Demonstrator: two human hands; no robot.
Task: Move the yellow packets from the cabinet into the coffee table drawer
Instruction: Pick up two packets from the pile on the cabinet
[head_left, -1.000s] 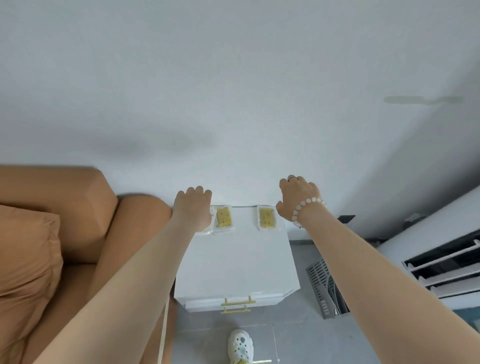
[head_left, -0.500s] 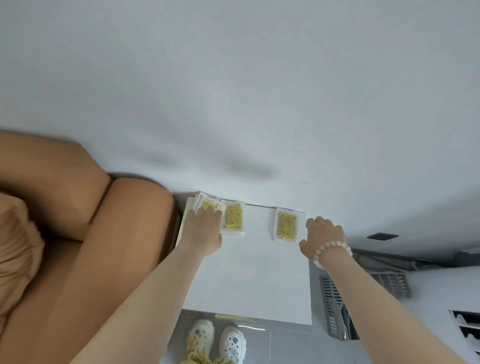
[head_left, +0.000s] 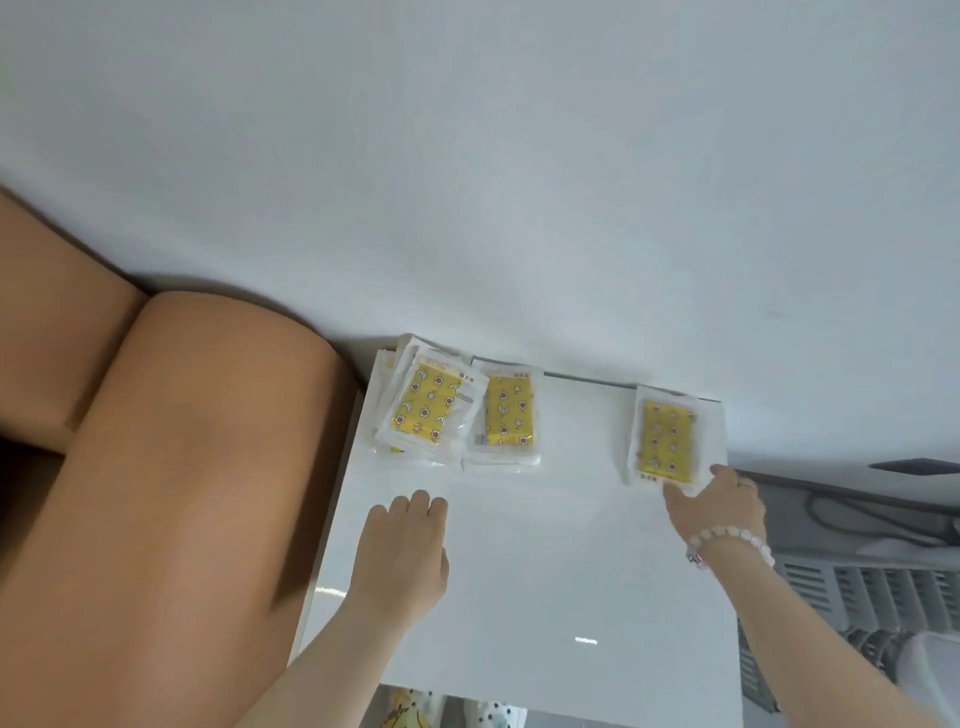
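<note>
Packets: all on the cabinet (head_left: 519, 571) top, along its back edge by the wall (head_left: 467, 182). A left stack (head_left: 428, 410) of several sits loosely fanned at the back left corner. The middle packet (head_left: 509, 415) lies touching the stack. The right packet (head_left: 670, 431) lies alone, well apart, near the right edge. None is lifted.

Change, right hand (head_left: 722, 501): half a second ago it was off the right edge, beside the right packet. Now its fingertips lie on that packet's near corner. The packet has not visibly shifted. Whether the thumb is under the edge cannot be told, so a grip is not confirmed. Beaded bracelet (head_left: 727, 540) at the wrist.

Change, left hand (head_left: 405, 551): half a second ago it lay on the left stack. Now it is drawn back, clear of the stack, low over bare cabinet top, fingers loosely bent, holding nothing. The stack's top packet now shows fully, skewed on the pile.

Judgement: pickup is only starting and no packet has left the cabinet. The right packet looks like the first to go. The left stack is untidy and thin film may slide, so it likely needs squaring before a lift. The drawer is not in view.

Surroundings: tan sofa (head_left: 182, 467) arm touching the cabinet's left side.
</note>
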